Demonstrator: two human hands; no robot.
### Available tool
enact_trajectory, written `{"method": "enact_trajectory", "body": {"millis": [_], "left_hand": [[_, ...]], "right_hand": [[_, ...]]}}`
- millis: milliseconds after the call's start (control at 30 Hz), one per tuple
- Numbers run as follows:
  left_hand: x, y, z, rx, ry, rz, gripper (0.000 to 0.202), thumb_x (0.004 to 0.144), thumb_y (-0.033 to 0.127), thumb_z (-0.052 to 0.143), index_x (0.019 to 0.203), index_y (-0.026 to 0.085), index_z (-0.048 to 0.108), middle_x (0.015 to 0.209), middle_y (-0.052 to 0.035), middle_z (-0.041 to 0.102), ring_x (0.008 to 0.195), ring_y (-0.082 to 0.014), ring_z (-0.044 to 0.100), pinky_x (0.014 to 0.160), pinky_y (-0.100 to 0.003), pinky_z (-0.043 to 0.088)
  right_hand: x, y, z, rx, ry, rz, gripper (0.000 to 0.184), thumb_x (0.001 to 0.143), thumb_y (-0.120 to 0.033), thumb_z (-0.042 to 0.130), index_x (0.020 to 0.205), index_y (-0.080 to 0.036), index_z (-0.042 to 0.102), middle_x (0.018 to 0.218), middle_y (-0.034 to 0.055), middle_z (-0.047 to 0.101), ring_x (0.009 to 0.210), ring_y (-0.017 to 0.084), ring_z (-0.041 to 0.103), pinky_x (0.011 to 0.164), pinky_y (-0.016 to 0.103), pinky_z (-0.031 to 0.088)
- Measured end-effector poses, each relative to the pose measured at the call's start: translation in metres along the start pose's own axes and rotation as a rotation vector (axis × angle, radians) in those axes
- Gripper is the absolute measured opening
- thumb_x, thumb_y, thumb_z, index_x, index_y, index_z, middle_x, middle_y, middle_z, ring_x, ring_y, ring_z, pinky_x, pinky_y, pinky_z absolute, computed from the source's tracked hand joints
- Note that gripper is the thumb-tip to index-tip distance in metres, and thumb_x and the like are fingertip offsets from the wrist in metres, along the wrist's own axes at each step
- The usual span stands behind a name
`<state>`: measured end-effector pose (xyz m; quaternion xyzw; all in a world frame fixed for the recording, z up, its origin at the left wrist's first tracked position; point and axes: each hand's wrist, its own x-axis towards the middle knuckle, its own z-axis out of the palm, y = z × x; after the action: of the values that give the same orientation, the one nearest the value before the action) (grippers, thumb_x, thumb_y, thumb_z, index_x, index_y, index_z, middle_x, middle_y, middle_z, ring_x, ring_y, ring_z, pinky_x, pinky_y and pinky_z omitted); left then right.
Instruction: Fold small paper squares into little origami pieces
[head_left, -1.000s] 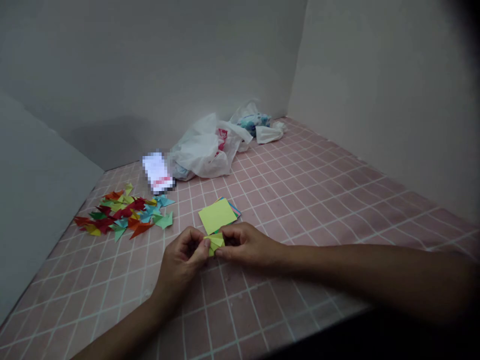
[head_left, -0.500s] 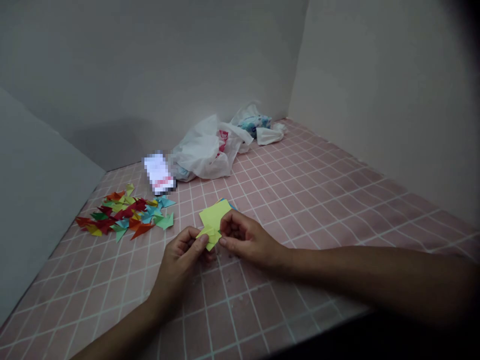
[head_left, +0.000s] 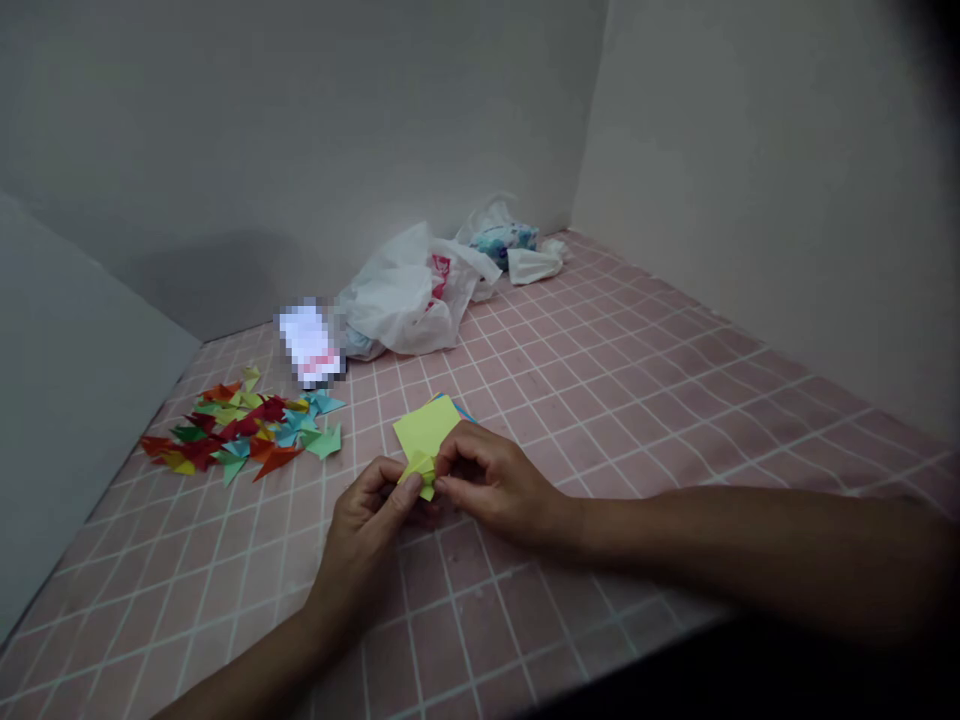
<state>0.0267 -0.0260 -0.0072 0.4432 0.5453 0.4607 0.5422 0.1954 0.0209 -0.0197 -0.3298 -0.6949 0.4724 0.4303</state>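
Observation:
A small folded yellow origami paper (head_left: 421,468) is held up between both hands, a little above the table. My left hand (head_left: 373,512) pinches its left side, thumb on top. At its right edge, the thumb and forefinger of my right hand (head_left: 499,485) are closed on the paper. Just behind the fingers lies a stack of square paper sheets (head_left: 426,425), yellow on top with blue showing at the right corner. My right hand covers part of the stack. Off to the left is a loose pile of folded paper cranes (head_left: 244,425) in red, orange, green, yellow and blue.
A lit phone (head_left: 309,345), its screen blurred, stands behind the cranes. Beside it a crumpled white plastic bag (head_left: 409,295) rests near the wall. Farther back are a blue patterned tissue pack (head_left: 504,240) and a white crumpled piece (head_left: 535,265). Pink checked cloth (head_left: 637,380) covers the table.
The yellow paper has turned in the fingers and shows a narrower shape. My right thumb and forefinger have closed in on its right edge. The whole view has shifted slightly.

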Motion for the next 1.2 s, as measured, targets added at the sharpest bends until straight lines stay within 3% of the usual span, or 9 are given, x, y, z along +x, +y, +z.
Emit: {"method": "enact_trajectory", "body": {"millis": [533,667,833,1067,1200], "left_hand": [[-0.0016,0.0004,-0.0017,0.08,-0.004,0.027,0.018,0.082,0.03,0.071,0.071,0.017,0.066,0.066,0.001,0.068,0.064,-0.0124,0.061,0.065,-0.022,0.049],[-0.0022,0.0,-0.0019,0.092,0.009,0.051,0.019,0.082,0.03,0.071,0.07,0.018,0.065,0.064,0.0012,0.068,0.063,-0.0129,0.061,0.065,-0.023,0.049],[-0.0014,-0.0018,-0.0029,0.089,0.008,0.05,0.019,0.084,0.03,0.069,0.07,0.018,0.064,0.065,0.0016,0.067,0.063,-0.0125,0.06,0.065,-0.023,0.049],[-0.0009,0.0007,0.0001,0.058,-0.044,-0.01,0.016,0.079,0.032,0.073,0.078,0.017,0.067,0.07,0.0006,0.067,0.066,-0.0133,0.06,0.064,-0.023,0.047],[0.0,0.0017,-0.0004,0.098,-0.049,-0.019,0.02,0.08,0.032,0.071,0.071,0.017,0.063,0.059,0.0019,0.062,0.059,-0.0119,0.054,0.06,-0.022,0.042]], "right_hand": [[-0.0051,0.0004,0.0048,0.101,-0.008,0.134,0.014,0.079,-0.021,0.063,0.07,-0.018,0.052,0.071,-0.0008,0.056,0.065,0.012,0.05,0.059,0.026,0.039],[-0.0057,0.0004,0.0054,0.244,-0.054,0.148,0.012,0.08,-0.018,0.062,0.079,-0.02,0.05,0.075,-0.0024,0.054,0.067,0.011,0.051,0.061,0.025,0.041],[-0.0034,-0.0007,0.0066,0.475,-0.103,0.203,0.028,0.076,-0.015,0.064,0.096,-0.021,0.046,0.08,-0.0038,0.055,0.067,0.01,0.053,0.06,0.023,0.042],[-0.002,-0.0004,0.006,0.552,-0.124,0.221,0.026,0.074,-0.01,0.062,0.092,-0.021,0.046,0.078,-0.0054,0.054,0.065,0.008,0.052,0.057,0.021,0.041],[0.0013,0.0002,0.0007,0.571,-0.188,0.3,0.018,0.081,-0.02,0.062,0.094,-0.019,0.049,0.073,-0.0052,0.055,0.057,0.008,0.053,0.053,0.021,0.043]]}}
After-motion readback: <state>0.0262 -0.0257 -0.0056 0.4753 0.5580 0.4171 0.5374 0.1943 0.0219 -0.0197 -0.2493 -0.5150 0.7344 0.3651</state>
